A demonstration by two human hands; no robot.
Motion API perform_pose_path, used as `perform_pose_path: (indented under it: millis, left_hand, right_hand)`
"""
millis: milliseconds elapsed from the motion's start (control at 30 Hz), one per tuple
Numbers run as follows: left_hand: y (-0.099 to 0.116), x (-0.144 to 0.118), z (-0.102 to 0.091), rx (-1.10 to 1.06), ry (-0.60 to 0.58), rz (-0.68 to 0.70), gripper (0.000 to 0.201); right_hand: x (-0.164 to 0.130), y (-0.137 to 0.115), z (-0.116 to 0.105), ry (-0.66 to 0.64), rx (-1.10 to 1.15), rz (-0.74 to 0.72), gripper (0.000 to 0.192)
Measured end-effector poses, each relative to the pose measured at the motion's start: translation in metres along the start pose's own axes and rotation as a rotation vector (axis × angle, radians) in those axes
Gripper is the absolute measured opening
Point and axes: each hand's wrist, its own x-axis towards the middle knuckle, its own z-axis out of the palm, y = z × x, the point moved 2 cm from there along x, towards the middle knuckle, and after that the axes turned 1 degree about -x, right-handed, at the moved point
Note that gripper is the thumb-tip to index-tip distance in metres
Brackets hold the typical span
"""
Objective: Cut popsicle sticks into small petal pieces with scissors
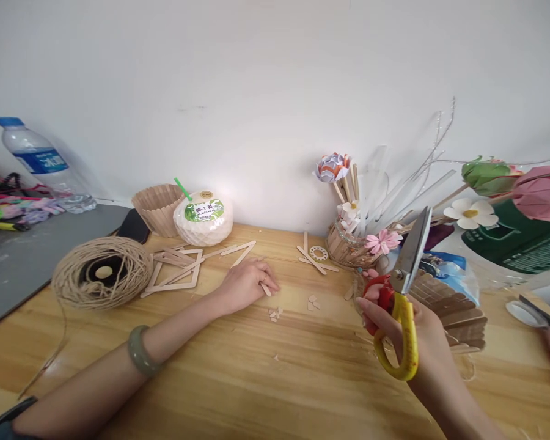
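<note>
My right hand (421,333) is raised over the right of the table, fingers through the handles of a pair of scissors (401,305). One handle is yellow, the other red, and the blades point up. Resting low on the wood, my left hand (245,284) is closed around a popsicle stick (266,289); only a short end shows below the fingers. Small cut stick pieces (275,314) lie just in front of it, and a few more offcuts (313,302) are farther right. Behind the left hand are loose popsicle sticks (244,252) and a square stick frame (195,275).
A twine ball (132,269) and a coconut (220,227) with a straw stand left, beside a stick-sided bowl (153,208). A bottle (41,159) leans behind the grey mat (27,269). At right are a flower-filled holder (343,247) and a wooden-slat basket (462,315).
</note>
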Motion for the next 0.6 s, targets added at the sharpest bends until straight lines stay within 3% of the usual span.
perform_pose_path:
  millis: [167,333,600]
  left_hand:
    - [0.001,0.004,0.003,-0.161,-0.079,0.002,0.028]
    - [-0.003,0.004,0.000,-0.308,-0.115,-0.115,0.021]
    - [-0.009,0.008,-0.003,-0.420,0.010,-0.294,0.019]
  right_hand:
    - [0.000,0.004,0.001,-0.079,0.028,0.043,0.028]
    - [0.002,0.010,0.000,-0.078,0.044,0.043,0.027]
    - [0.001,0.010,0.000,-0.046,0.067,0.020,0.024]
